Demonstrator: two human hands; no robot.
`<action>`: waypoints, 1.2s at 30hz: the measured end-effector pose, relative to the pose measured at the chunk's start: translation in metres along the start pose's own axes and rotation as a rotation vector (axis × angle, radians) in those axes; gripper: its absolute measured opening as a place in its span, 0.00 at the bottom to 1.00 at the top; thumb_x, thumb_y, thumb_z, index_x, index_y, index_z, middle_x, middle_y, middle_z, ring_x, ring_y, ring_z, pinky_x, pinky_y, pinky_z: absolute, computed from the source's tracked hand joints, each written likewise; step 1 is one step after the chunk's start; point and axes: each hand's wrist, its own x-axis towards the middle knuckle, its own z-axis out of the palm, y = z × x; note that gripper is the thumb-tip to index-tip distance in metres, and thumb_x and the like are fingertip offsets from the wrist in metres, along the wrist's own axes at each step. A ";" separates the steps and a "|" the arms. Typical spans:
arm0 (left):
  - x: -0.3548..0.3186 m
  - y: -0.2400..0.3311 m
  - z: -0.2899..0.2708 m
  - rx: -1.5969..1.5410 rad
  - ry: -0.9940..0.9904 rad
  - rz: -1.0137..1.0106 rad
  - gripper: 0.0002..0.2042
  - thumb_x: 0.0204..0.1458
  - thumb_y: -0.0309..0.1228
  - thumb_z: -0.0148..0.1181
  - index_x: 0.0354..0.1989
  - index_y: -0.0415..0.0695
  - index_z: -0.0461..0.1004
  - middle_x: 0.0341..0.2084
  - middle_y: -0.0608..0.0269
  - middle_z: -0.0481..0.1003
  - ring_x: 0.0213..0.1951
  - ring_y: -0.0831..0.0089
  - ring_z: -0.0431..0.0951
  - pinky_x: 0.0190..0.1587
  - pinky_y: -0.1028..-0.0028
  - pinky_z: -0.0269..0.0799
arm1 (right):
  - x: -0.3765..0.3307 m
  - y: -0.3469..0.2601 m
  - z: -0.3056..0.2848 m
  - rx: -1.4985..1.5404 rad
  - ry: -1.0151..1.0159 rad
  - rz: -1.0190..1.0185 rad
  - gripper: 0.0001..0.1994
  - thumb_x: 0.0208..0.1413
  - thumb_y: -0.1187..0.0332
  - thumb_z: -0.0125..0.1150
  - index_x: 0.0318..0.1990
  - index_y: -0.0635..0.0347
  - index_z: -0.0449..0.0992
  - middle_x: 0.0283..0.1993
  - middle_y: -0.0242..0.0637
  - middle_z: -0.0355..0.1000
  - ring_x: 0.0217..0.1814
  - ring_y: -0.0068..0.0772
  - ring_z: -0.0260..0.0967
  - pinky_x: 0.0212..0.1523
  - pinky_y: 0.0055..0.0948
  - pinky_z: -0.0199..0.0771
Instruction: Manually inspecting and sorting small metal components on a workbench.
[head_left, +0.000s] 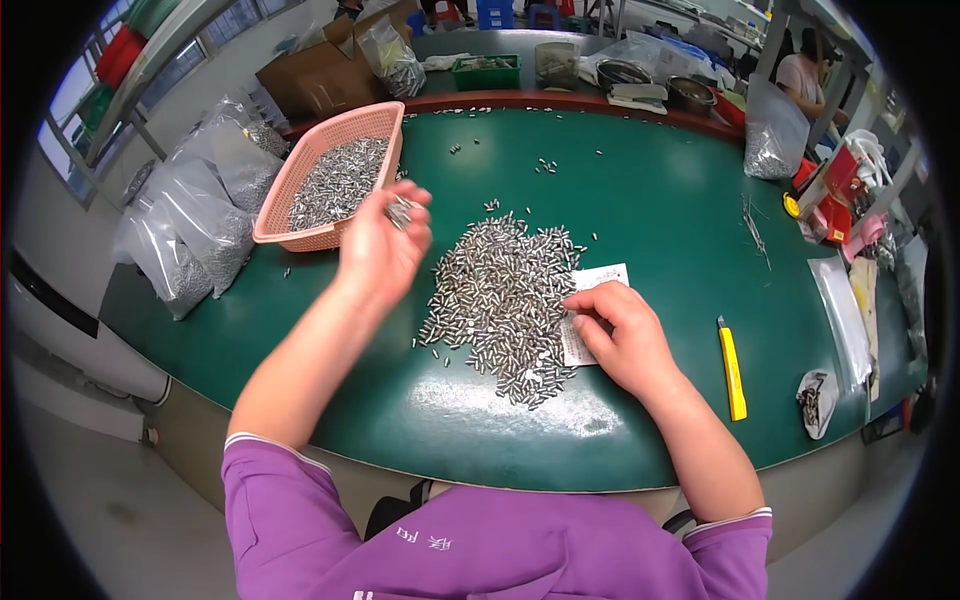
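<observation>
A heap of small silvery metal pins [500, 295] lies in the middle of the green table. My left hand [388, 235] is raised beside the basket's near right side, palm up. Its fingers curl around several of these metal pins [400, 211]. At the right edge of the heap is my right hand [622, 330], palm down over a white printed paper slip [606, 277]. Its thumb and forefinger are bent close together by the pins; whatever they pinch, if anything, is too small to make out. The pink plastic basket [328, 238] holds many more pins.
Clear bags of metal pins [190, 235] stand left of the basket. A yellow utility knife [733, 372] lies on the table [680, 200] at the right, near a small white bag [817, 403]. Loose pins are scattered toward the back. Another person [803, 80] sits at the far right.
</observation>
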 end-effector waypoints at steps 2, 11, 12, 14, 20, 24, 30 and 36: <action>0.048 0.035 -0.013 0.002 0.156 0.217 0.12 0.62 0.32 0.39 0.42 0.34 0.62 0.36 0.49 0.69 0.32 0.66 0.73 0.32 0.73 0.75 | 0.000 0.000 0.001 -0.014 0.017 -0.013 0.07 0.49 0.74 0.60 0.38 0.57 0.77 0.35 0.37 0.72 0.41 0.40 0.70 0.42 0.37 0.71; 0.156 0.118 -0.035 0.734 0.323 0.073 0.39 0.59 0.59 0.34 0.71 0.46 0.34 0.70 0.46 0.41 0.69 0.39 0.35 0.66 0.44 0.22 | 0.002 -0.001 0.001 -0.011 -0.013 -0.040 0.07 0.49 0.74 0.60 0.37 0.56 0.78 0.34 0.36 0.73 0.40 0.40 0.71 0.42 0.36 0.72; 0.158 0.111 -0.039 0.732 0.318 0.069 0.39 0.59 0.59 0.34 0.71 0.46 0.34 0.70 0.46 0.41 0.69 0.39 0.35 0.66 0.44 0.22 | 0.002 0.001 0.000 -0.016 -0.012 -0.036 0.07 0.49 0.74 0.60 0.37 0.56 0.78 0.34 0.36 0.73 0.40 0.40 0.71 0.42 0.36 0.72; 0.154 0.097 -0.047 0.784 0.254 0.203 0.39 0.59 0.59 0.35 0.71 0.44 0.40 0.70 0.49 0.42 0.69 0.38 0.37 0.66 0.44 0.24 | 0.002 0.004 0.000 -0.022 0.013 -0.045 0.07 0.49 0.74 0.60 0.37 0.56 0.78 0.35 0.36 0.73 0.40 0.40 0.71 0.42 0.36 0.72; 0.081 0.063 -0.006 0.706 -0.008 0.608 0.27 0.65 0.46 0.37 0.63 0.37 0.58 0.61 0.55 0.60 0.63 0.64 0.60 0.64 0.60 0.55 | 0.002 0.005 0.001 -0.030 0.027 -0.040 0.07 0.49 0.73 0.59 0.37 0.57 0.77 0.36 0.37 0.74 0.42 0.41 0.71 0.44 0.37 0.72; 0.023 0.027 0.005 0.929 -0.254 0.744 0.24 0.64 0.45 0.39 0.60 0.39 0.63 0.58 0.55 0.65 0.60 0.66 0.64 0.62 0.66 0.58 | 0.003 0.006 -0.002 -0.051 0.055 -0.001 0.07 0.49 0.73 0.59 0.37 0.57 0.77 0.37 0.37 0.73 0.42 0.41 0.71 0.44 0.36 0.72; -0.020 -0.026 -0.019 1.304 -0.344 0.981 0.19 0.63 0.40 0.42 0.52 0.39 0.69 0.56 0.51 0.66 0.60 0.57 0.63 0.63 0.64 0.54 | 0.004 0.013 -0.001 -0.054 0.085 0.018 0.07 0.50 0.73 0.59 0.37 0.57 0.77 0.38 0.37 0.73 0.43 0.42 0.71 0.45 0.36 0.71; -0.019 -0.026 -0.038 1.429 -0.325 1.008 0.17 0.63 0.37 0.43 0.51 0.39 0.69 0.55 0.51 0.66 0.58 0.55 0.64 0.61 0.63 0.57 | 0.006 0.013 0.002 -0.112 0.084 -0.061 0.07 0.50 0.75 0.60 0.38 0.60 0.77 0.35 0.37 0.71 0.36 0.33 0.70 0.38 0.30 0.72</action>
